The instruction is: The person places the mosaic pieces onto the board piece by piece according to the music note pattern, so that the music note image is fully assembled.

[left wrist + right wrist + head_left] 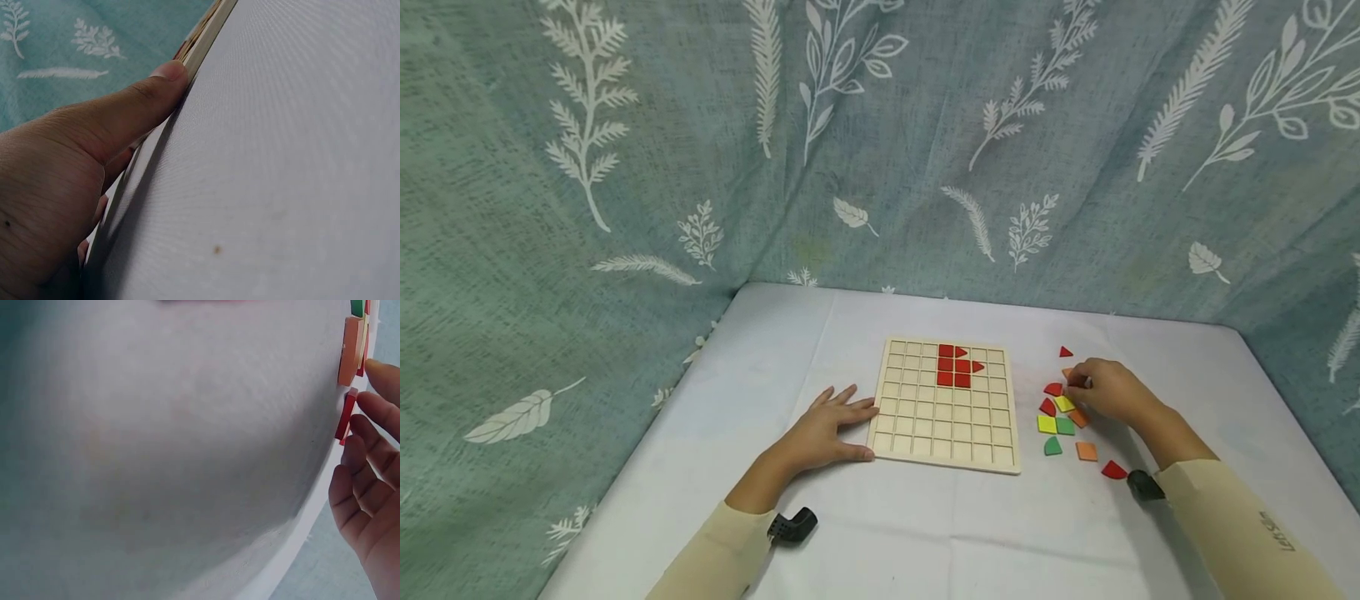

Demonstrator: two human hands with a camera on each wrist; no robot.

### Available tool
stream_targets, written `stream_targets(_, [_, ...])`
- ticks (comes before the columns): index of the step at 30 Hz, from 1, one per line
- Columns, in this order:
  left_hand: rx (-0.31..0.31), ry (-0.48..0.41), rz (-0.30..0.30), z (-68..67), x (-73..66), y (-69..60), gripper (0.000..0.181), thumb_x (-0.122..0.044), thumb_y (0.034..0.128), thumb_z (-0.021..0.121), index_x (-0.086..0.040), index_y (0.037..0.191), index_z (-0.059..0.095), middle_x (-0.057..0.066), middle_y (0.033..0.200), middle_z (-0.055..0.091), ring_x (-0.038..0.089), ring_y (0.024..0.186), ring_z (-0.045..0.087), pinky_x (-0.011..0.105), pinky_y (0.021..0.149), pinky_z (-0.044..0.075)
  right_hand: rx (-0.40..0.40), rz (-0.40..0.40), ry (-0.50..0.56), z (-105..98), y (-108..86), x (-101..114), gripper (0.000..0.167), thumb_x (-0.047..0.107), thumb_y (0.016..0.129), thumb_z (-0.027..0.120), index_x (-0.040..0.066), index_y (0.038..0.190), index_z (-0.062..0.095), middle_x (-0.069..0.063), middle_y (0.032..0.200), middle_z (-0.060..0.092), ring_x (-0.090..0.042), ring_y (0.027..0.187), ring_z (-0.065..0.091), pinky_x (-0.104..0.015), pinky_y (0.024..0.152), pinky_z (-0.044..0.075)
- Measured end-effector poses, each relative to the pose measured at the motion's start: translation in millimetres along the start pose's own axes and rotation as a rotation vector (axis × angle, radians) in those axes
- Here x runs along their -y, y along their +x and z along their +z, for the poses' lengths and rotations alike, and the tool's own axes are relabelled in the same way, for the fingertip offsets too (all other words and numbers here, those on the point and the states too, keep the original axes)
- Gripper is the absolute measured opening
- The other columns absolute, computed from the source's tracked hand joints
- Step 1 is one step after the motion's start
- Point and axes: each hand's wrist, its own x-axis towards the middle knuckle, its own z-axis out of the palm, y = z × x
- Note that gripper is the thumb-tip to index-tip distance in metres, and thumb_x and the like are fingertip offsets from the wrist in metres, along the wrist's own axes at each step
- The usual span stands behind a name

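**Right sleeve [1240, 525] nearest; seven red pieces [946, 365] on the board [932, 437], others loose**

Head view: beyond the sleeve lies the table [880, 525], with the board on it. Near its far edge sit five red squares and two red triangles, in what looks like an early stage of filling. Most of the grid is bare. Loose pieces [1047, 424] in red, orange, yellow and green lie to the board's right, none placed. The left hand [820, 437] rests at the board's left edge, fingers [854, 414] spread. The right hand [1112, 392] reaches among the loose pieces, fingers bent.

Left wrist view: the thumb [144, 103] lies against the board's edge; the other fingers are largely hidden.

Right wrist view: the bent fingers are just beside a red piece [346, 419], with an orange piece [349, 353] near it. Whether they pinch anything I cannot tell.
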Motion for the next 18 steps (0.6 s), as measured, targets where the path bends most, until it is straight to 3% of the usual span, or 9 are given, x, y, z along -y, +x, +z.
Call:
stream_targets(8, [0.004,0.003,-0.004,0.9,0.4,0.5,0.086,-0.071,0.0708,0.068,-0.022,0.14,0.055,-0.013,0.147,0.042,0.019,0.146,0.017,0.041,0.118,-0.001,-0.002,-0.036,-0.009,-4,-4.6,-4,0.021,0.019,0.089,0.071,0.004,0.104,0.069,-0.009,0.098,0.063,-0.025,0.084,0.054,-0.037,0.069,0.053])
stream_targets(18, [0.012,0.007,-0.012,1.6,1.5,1.1,0.087,-0.073,0.07,0.066,-0.022,0.14,0.055,-0.015,0.147,0.041,0.018,0.146,0.016,0.042,0.118,-0.001,-0.003,0.015,-0.014,-4,-5.9,-13,0.032,0.016,0.086,0.074,0.002,0.114,0.068,-0.015,0.105,0.063,-0.032,0.091,0.054,-0.046,0.078,0.054])
